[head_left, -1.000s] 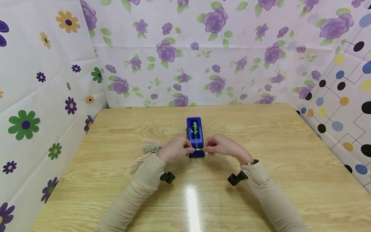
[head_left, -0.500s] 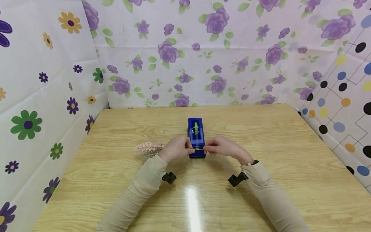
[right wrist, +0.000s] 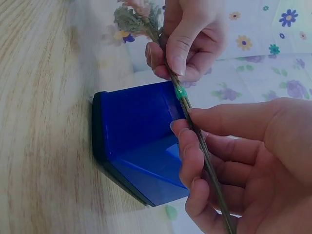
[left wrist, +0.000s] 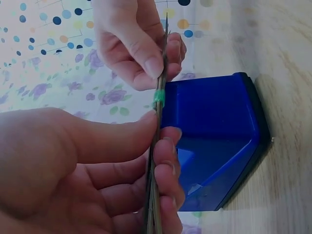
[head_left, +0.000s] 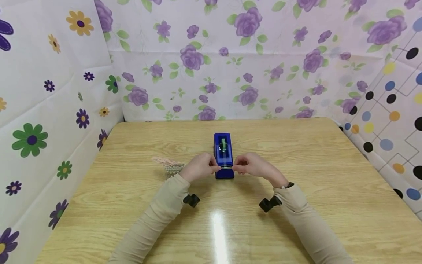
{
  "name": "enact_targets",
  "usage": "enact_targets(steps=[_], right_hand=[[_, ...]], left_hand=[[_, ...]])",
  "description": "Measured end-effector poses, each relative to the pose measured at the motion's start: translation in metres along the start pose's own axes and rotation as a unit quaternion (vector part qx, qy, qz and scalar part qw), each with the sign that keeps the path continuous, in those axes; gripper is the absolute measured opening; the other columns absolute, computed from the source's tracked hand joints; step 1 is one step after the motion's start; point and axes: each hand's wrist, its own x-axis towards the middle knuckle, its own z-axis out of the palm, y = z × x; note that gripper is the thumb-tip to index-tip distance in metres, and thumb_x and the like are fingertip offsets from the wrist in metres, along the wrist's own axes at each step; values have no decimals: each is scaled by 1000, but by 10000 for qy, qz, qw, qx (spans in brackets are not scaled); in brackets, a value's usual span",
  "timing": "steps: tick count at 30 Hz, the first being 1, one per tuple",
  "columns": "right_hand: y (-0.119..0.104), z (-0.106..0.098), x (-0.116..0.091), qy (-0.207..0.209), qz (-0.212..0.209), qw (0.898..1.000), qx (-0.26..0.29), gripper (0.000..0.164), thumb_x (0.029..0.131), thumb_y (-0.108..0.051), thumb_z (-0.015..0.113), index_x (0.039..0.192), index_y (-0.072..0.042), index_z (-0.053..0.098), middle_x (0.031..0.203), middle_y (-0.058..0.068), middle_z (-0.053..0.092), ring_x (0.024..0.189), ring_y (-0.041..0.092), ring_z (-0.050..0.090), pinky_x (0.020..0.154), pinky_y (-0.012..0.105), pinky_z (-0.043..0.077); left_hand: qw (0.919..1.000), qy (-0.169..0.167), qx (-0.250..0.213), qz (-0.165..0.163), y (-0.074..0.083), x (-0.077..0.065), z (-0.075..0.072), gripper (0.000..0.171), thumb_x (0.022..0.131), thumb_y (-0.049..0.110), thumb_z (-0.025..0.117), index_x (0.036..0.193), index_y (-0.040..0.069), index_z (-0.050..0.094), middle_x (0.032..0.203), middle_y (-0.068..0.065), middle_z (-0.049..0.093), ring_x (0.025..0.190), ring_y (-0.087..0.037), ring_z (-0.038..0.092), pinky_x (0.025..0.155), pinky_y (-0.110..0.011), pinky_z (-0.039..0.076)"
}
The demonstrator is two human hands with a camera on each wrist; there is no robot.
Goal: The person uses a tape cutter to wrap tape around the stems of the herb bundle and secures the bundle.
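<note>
A bunch of artificial flowers [head_left: 173, 168], with pink and grey-green heads, lies sideways across the front of a blue tape dispenser [head_left: 225, 173]. Its thin stems [right wrist: 213, 170] run between both hands. My left hand [head_left: 200, 167] pinches them on the flower side, thumb against fingertips. On the bare-stem side, my right hand [head_left: 252, 167] grips them the same way. Green-looking tape [left wrist: 159, 97] wraps the stems in the short gap between the two thumbs. From the roll [head_left: 224, 145], a clear strip runs forward over the dispenser to the stems.
The dispenser stands on a wood-grain table [head_left: 296, 146]. Black wrist camera mounts [head_left: 192, 200] hang below both sleeves. A flowered cloth [head_left: 217, 73] rises behind the table, with patterned cloths on either side.
The flower heads have turned about the stems, their pink and grey-green parts swapping places. Both hands stay at the dispenser's front, still gripping the stems.
</note>
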Motion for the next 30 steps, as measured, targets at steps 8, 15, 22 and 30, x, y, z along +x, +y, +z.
enact_targets(steps=[8, 15, 22, 30], right_hand=[[3, -5, 0, -217, -155, 9996, -77, 30, 101, -22, 51, 94, 0, 71, 70, 4, 62, 65, 12, 54, 61, 27, 45], [2, -6, -1, 42, -308, 9989, -351, 28, 99, -19, 55, 89, -1, 72, 63, -2, 53, 54, 9, 38, 53, 23, 32], [2, -10, -3, -37, -211, 9996, -197, 24, 98, -17, 56, 101, -1, 73, 62, -5, 47, 50, 9, 32, 52, 23, 31], [0, -9, -3, -216, -210, 9990, -336, 28, 97, -19, 58, 119, -3, 67, 62, 0, 52, 51, 9, 36, 52, 22, 31]], left_hand=[[9995, 175, 181, -166, 1, 0, 3, 18, 93, 24, 66, 82, 10, 67, 78, -1, 64, 62, -13, 50, 56, -24, 38], [9998, 196, 81, -12, 5, -2, 3, 18, 93, 22, 66, 81, 10, 65, 77, -1, 65, 60, -12, 50, 55, -23, 37], [9997, -26, -201, 148, 7, -4, 4, 19, 95, 20, 64, 80, 8, 65, 72, -5, 70, 71, -25, 68, 57, -23, 46], [9997, -222, -121, 72, 7, -4, 3, 19, 95, 17, 64, 80, 6, 65, 74, -8, 71, 74, -27, 70, 61, -24, 50]])
